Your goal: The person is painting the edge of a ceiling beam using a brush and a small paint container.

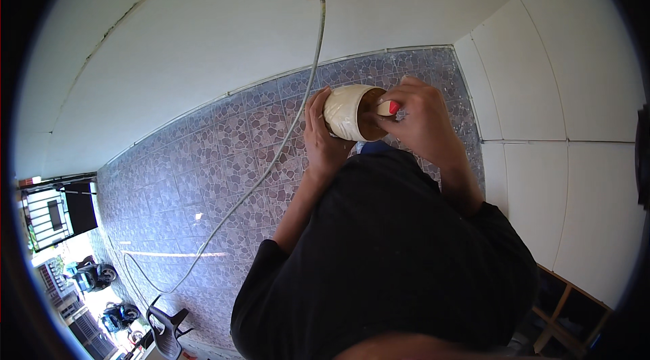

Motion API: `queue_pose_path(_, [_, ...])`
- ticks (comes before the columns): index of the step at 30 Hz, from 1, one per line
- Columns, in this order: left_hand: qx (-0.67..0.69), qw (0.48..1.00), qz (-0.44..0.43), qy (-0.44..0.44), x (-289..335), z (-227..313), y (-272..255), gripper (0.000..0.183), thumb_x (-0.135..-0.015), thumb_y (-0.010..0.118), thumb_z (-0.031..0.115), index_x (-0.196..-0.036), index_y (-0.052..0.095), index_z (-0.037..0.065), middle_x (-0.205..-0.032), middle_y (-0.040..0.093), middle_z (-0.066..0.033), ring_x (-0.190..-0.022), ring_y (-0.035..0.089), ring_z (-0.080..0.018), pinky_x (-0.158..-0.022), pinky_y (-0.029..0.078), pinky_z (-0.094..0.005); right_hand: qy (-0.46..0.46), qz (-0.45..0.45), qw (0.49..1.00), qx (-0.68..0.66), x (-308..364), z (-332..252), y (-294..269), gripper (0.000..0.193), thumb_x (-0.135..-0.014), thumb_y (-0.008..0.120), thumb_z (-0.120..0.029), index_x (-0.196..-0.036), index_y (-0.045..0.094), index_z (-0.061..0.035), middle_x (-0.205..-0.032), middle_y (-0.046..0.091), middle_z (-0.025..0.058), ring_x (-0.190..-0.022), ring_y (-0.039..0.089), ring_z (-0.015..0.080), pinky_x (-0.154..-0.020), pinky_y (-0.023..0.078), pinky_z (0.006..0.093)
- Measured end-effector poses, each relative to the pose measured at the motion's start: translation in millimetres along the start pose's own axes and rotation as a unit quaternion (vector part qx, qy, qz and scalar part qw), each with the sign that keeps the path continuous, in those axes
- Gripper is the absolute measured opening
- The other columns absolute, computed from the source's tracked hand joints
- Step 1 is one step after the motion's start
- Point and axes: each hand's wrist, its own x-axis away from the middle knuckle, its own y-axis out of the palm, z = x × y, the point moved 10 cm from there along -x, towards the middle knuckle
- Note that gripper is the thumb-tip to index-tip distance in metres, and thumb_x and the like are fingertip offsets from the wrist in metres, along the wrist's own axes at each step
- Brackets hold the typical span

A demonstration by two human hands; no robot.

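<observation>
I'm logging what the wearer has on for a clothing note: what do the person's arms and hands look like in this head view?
Both forearms are bare, coming out of short black sleeves of a black top. The left hand and right hand wear no gloves, and no watch, ring or bracelet shows. No marking on the sleeves can be made out.

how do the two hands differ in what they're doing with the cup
The left hand wraps around the outside of the cream cup, gripping its wall; the right hand sits at the cup's open mouth, fingers bent in front of it. The left hand holds only the cup; the right hand pinches a small red thing at the rim. Both are bare and raised in front of the dark shirt.
</observation>
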Motion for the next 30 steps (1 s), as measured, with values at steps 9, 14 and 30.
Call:
queue_pose_path(9, [0.003, 1.0, -0.008, -0.002, 1, -3, 8, 0.099, -0.066, 0.1, 0.017, -0.148, 0.047, 0.0, -0.138, 0.059, -0.0243, -0.123, 0.064, -0.0443, -0.101, 0.056, -0.0495, 0.021, 0.051, 0.998, -0.034, -1, 3, -15, 0.023, -0.079, 0.092, -0.019, -0.082, 0.077, -0.0022, -0.074, 0.071, 0.0111, -0.069, 0.069, 0.0255, -0.064, 0.055, 0.0384])
queue_pose_path(14, [0.01, 1.0, -0.009, -0.013, -1, -3, 8, 0.099, -0.066, 0.1, 0.018, -0.147, 0.047, 0.0, -0.139, 0.059, -0.024, -0.123, 0.064, -0.0436, -0.101, 0.056, -0.049, 0.015, 0.018, 1.0, -0.013, 2, 7, -1, 0.024, -0.076, 0.094, -0.014, -0.086, 0.078, -0.0007, -0.076, 0.071, 0.0127, -0.068, 0.069, 0.0262, -0.062, 0.054, 0.0379])
queue_pose_path(30, [0.03, 0.999, -0.006, -0.035, 5, -13, 14, 0.102, -0.064, 0.103, 0.023, -0.146, 0.047, 0.001, -0.137, 0.058, -0.0214, -0.122, 0.064, -0.0416, -0.101, 0.055, -0.0479, 0.015, 0.006, 0.992, -0.127, -3, -1, -7, 0.019, -0.083, 0.091, -0.009, -0.093, 0.079, 0.0015, -0.094, 0.081, 0.0149, -0.084, 0.08, 0.0251, -0.076, 0.063, 0.0335])
